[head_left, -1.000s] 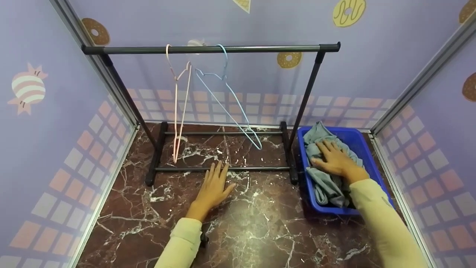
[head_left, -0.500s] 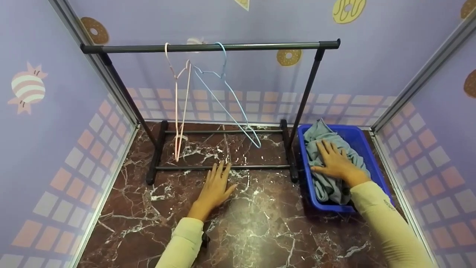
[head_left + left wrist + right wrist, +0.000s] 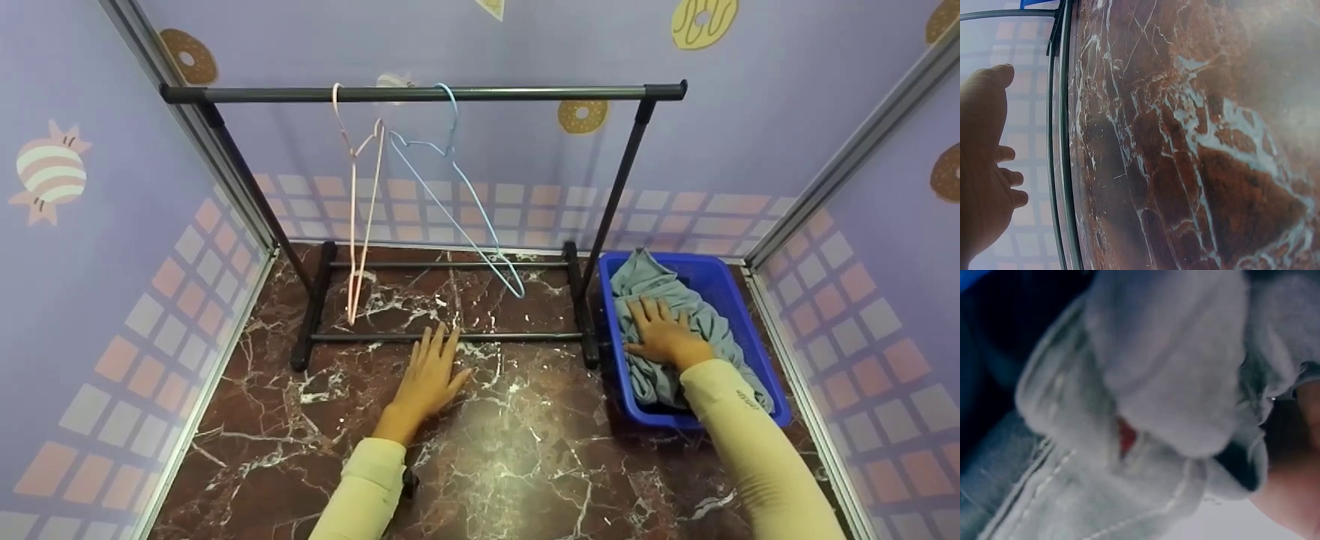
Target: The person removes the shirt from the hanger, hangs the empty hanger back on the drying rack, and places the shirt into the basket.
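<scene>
A crumpled grey-green garment [image 3: 709, 319] lies in a blue plastic basket [image 3: 752, 326]. My right hand [image 3: 664, 337] rests on it with the fingers spread. Close up in the right wrist view, the garment [image 3: 1145, 484] shows stitched seams and blurred folds; only part of the hand [image 3: 1292, 495] appears at the edge. My left hand [image 3: 426, 379] holds nothing, fingers extended near the rack's lower front bar. In the left wrist view this hand [image 3: 982, 152] appears beside the bars. A pink hanger [image 3: 353, 225] and a light blue hanger [image 3: 476, 199] hang from the rack's top rail [image 3: 525, 94].
The black clothes rack [image 3: 619, 187] stands on a dark red marbled floor [image 3: 495, 442], with the basket by its right foot. Patterned lilac walls [image 3: 750, 135] enclose the back and both sides.
My right hand has shifted slightly left over the garment, and more cloth now shows spread toward the basket's near right corner. The left hand stays nearly still.
</scene>
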{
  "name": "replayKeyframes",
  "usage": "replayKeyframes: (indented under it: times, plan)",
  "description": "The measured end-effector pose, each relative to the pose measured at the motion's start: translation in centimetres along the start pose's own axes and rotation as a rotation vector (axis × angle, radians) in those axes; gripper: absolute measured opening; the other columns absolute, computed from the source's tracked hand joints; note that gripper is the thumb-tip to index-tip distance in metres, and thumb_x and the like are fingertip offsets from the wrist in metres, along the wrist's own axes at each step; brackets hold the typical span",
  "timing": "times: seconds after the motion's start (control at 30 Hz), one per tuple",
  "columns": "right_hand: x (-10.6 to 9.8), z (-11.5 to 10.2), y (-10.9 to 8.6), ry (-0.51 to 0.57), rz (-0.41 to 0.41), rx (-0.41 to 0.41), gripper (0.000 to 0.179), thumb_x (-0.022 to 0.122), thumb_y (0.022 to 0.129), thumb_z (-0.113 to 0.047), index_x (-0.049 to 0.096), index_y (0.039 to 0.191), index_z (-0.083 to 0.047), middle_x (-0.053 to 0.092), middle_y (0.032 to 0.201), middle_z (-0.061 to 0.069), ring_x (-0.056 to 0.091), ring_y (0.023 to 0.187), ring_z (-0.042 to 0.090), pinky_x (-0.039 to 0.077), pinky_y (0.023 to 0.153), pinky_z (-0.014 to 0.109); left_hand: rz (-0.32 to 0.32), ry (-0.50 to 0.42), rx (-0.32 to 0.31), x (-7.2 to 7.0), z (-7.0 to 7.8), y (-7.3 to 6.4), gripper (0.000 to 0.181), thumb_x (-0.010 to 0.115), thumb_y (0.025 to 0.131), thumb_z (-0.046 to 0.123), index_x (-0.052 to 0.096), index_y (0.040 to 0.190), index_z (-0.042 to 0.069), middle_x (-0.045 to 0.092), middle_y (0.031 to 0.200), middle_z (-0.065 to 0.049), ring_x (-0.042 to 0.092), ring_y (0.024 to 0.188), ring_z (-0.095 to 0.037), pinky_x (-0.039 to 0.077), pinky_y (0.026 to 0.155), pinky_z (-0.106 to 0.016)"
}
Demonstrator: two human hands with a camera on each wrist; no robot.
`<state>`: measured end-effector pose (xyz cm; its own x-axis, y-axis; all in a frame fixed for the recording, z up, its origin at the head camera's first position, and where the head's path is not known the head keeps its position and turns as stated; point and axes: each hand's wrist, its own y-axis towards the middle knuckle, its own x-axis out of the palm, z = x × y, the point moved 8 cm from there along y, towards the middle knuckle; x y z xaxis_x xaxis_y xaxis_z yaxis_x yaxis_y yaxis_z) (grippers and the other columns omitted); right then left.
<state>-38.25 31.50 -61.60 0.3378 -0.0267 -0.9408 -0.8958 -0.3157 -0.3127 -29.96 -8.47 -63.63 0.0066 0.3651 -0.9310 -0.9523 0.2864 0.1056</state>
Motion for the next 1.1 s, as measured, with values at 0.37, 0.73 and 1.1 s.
replayKeyframes:
  times: [0.37, 0.73, 1.1]
  plan:
    - [-2.0, -0.5, -0.6, 0.159, -0.041, -0.067, 0.096, 0.062, 0.098, -0.053, 0.013, 0.164, -0.002, 0.007, 0.168, 0.033, 0.006, 0.15, 0.063, 0.01, 0.114, 0.084, 0.004, -0.024, 0.002, -0.4, 0.2, 0.1, 0.077, 0.059, 0.103, 0.044, 0.028, 0.162, 0.006, 0.022, 0.169, -0.025, 0.018, 0.155, -0.05, 0.022, 0.125, -0.065]
    - [-8.3, 1.6, 2.5, 0.286, 0.214, 0.007, 0.074, 0.054, 0.106, -0.034, 0.018, 0.165, -0.007, 0.002, 0.171, 0.028, 0.006, 0.155, 0.055, 0.005, 0.118, 0.08, 0.016, -0.017, -0.015, -0.7, -0.3, 0.2, 0.078, 0.061, 0.102, 0.043, 0.027, 0.163, 0.008, 0.022, 0.168, -0.025, 0.018, 0.156, -0.049, 0.022, 0.125, -0.066]
    - [-7.1, 3.4, 5.9, 0.292, 0.137, 0.073, 0.074, 0.047, 0.109, -0.038, 0.009, 0.167, -0.014, 0.001, 0.171, 0.026, -0.007, 0.155, 0.055, -0.002, 0.116, 0.082, 0.009, -0.013, -0.02, -0.3, -0.6, -0.3, 0.078, 0.057, 0.103, 0.046, 0.025, 0.164, 0.009, 0.021, 0.169, -0.024, 0.018, 0.156, -0.049, 0.022, 0.125, -0.065]
